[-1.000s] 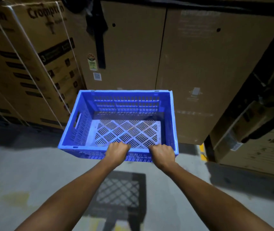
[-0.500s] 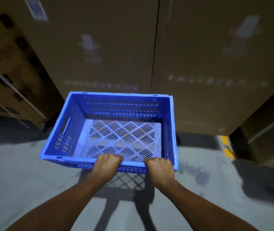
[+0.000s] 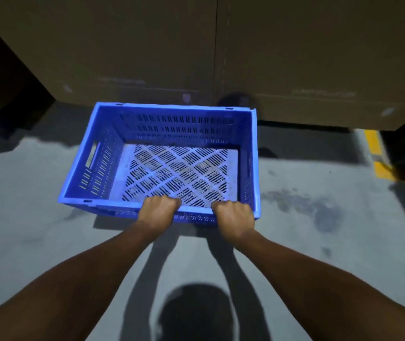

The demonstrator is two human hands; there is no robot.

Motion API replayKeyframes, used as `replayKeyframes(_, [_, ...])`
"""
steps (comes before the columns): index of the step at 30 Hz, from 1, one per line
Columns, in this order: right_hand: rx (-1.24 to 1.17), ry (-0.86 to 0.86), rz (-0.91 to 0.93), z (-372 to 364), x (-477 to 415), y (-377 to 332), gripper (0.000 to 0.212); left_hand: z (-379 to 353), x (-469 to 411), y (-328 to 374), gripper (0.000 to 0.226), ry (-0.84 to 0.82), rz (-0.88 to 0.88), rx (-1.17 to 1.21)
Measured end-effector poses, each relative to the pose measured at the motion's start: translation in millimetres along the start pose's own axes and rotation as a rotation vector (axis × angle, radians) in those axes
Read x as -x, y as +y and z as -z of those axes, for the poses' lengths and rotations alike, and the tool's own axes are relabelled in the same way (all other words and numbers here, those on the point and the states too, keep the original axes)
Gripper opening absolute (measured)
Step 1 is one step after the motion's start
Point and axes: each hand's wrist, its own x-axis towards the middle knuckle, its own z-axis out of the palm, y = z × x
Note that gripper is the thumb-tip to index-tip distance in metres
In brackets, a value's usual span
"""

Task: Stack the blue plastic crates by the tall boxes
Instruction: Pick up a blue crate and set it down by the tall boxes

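An empty blue plastic crate (image 3: 112, 153) with slotted walls and a pale lattice floor hangs low over the grey concrete floor, just in front of the tall cardboard boxes (image 3: 147, 45). My left hand (image 3: 158, 209) grips the crate's near rim left of centre. My right hand (image 3: 234, 217) grips the same rim further right. Both sets of fingers curl over the rim into the crate. The crate's far wall lies close to the foot of the boxes. No other crate is in view.
The grey concrete floor (image 3: 36, 230) spreads around the crate. A yellow floor marking (image 3: 375, 153) runs at the right by a dark box edge. A dark gap (image 3: 2, 77) opens at the left beside the boxes.
The crate has come down toward the floor and nearer the foot of the tall boxes. My view has tilted downward. Both hands keep their grip on the near rim.
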Motion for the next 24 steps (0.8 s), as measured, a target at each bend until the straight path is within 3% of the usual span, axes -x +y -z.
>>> replayKeyframes(5, [-0.017,-0.006,-0.014,-40.0,-18.8,7.2,0.024,-37.9,-26.4,0.5,0.022,-0.047,-0.042,0.004])
replayKeyframes(24, [-0.012,-0.146,-0.11,-39.9,5.5,28.4,0.022,-23.2,-17.7,31.1,0.023,-0.123,-0.127,0.063])
